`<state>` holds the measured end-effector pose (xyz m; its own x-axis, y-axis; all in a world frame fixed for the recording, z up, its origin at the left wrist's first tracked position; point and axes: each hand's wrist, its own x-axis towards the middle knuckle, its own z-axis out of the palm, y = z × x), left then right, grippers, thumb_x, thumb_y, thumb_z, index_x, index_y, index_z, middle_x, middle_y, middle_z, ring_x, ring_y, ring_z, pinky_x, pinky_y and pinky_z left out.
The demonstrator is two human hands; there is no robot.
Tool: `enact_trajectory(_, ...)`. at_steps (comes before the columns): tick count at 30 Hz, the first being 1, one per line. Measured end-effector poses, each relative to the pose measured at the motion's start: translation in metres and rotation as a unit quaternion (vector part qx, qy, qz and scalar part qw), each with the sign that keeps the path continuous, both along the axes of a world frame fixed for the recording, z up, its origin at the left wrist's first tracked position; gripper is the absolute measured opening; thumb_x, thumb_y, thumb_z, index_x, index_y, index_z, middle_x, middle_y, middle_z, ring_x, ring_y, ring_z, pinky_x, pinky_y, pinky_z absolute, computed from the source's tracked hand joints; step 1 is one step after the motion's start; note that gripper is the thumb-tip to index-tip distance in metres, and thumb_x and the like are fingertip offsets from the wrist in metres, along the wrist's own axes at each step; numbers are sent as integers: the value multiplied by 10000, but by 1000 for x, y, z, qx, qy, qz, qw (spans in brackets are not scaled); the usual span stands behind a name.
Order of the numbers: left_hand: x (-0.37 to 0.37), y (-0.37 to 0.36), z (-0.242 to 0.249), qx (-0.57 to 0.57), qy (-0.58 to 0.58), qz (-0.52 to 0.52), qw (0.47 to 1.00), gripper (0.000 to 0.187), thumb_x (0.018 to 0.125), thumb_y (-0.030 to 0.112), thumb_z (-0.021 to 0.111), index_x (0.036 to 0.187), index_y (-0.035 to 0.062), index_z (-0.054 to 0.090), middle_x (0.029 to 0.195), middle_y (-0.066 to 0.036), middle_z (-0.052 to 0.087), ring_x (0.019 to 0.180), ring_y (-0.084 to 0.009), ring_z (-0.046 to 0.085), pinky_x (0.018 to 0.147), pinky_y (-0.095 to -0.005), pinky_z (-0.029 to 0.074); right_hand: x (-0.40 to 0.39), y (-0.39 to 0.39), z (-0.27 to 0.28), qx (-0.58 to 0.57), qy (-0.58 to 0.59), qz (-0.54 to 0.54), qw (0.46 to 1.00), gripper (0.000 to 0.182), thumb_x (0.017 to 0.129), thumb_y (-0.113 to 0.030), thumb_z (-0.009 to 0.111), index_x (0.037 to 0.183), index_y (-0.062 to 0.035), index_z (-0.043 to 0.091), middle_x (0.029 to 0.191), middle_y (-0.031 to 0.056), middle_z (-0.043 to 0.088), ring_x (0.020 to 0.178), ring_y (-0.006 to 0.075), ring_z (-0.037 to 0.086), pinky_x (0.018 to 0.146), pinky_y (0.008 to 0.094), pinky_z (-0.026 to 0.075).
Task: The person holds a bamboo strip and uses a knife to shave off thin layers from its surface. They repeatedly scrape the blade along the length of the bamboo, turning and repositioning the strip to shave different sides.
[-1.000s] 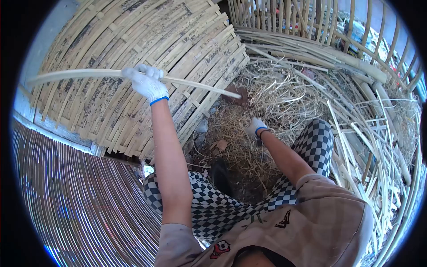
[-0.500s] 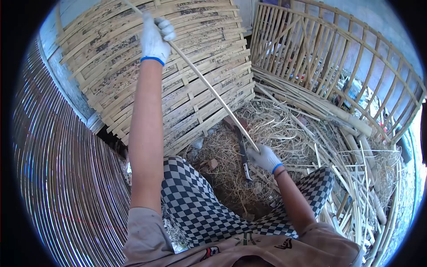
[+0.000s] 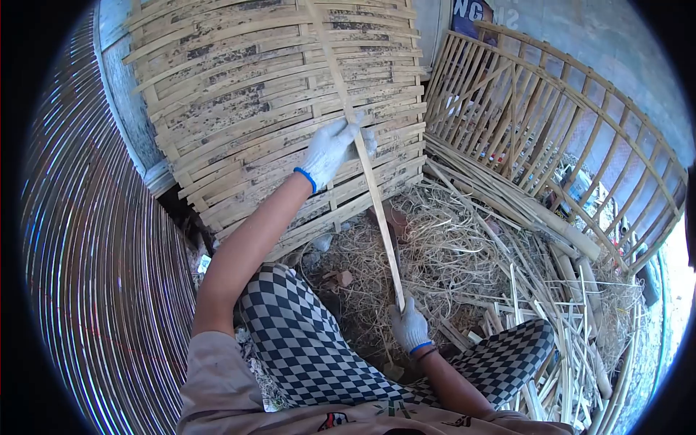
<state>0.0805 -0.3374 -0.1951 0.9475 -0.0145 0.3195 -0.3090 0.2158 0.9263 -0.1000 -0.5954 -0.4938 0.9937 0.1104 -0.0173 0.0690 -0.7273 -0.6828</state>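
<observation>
A long, pale bamboo strip [image 3: 376,199] slants from the top of the view down toward my lap. My left hand [image 3: 330,151], in a white glove with a blue cuff, is closed around it partway up, in front of a woven bamboo panel [image 3: 232,109]. My right hand [image 3: 411,328], gloved alike, grips the strip's lower end between my knees. The strip now shows its broad face. Just behind it, a dark blade-like tool lies on the ground, mostly hidden.
Curly bamboo shavings [image 3: 453,243] cover the ground ahead. Cut strips [image 3: 573,341] and poles [image 3: 540,210] lie to the right, below a slatted bamboo frame [image 3: 544,80] against the wall. On the left is a surface of thin, shiny ribs [image 3: 101,254].
My left hand has moved down and right along the strip, closer to my right hand. My right hand has come lower, toward my lap. The strip now stands steeper, with its wide side showing.
</observation>
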Motion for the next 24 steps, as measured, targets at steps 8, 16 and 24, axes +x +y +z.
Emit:
enact_trajectory(8, -18, 14, -1, -50, -4, 39, 998, 342, 1112, 154, 458, 1358, -73, 528, 1108, -192, 686, 996, -296, 719, 945, -450, 631, 12, 0, -12, 82, 64, 173, 979, 330, 945, -334, 694, 1054, -23, 686, 949, 198, 735, 925, 391, 710, 821, 474, 546)
enact_trajectory(16, -11, 26, -4, 40, -51, 72, 995, 256, 1088, 68, 450, 1280, -50, 573, 1093, -154, 686, 1018, -262, 703, 999, -415, 589, 28, 17, -36, 44, 37, 128, 990, 307, 1005, -337, 615, 1062, -37, 652, 894, 237, 704, 892, 452, 686, 778, 503, 535)
enact_trajectory(24, -15, 43, -12, 103, -24, 17, 994, 465, 1048, -2, 497, 1508, -28, 431, 1328, -184, 615, 1204, -301, 645, 1063, -450, 552, 41, 37, -16, 173, -57, 109, 977, 233, 1064, -258, 557, 1056, -26, 551, 806, 243, 621, 751, 456, 636, 645, 496, 475)
